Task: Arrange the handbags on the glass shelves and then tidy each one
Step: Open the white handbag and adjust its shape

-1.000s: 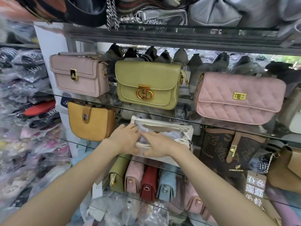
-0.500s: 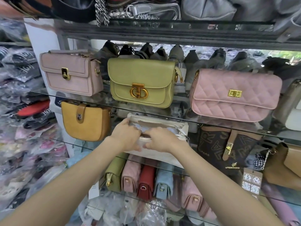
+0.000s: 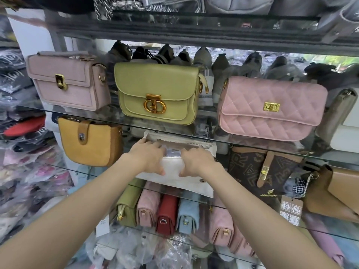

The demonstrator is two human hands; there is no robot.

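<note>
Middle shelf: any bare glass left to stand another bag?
Little: a narrow gap between the mustard bag and the white bag that both hands hold. Right of it the brown monogram bag and tan bag crowd together.

Both my bare forearms reach forward and up from the lower corners, converging toward the middle. My left hand (image 3: 147, 158) lies palm down, knuckles toward me, fingers curled over and gripping, the thumb tip showing at its lower edge. My right hand (image 3: 198, 162) sits just beside it, also palm down, fingers bent and gripping, thumb tucked below. The two hands are near but apart
</note>
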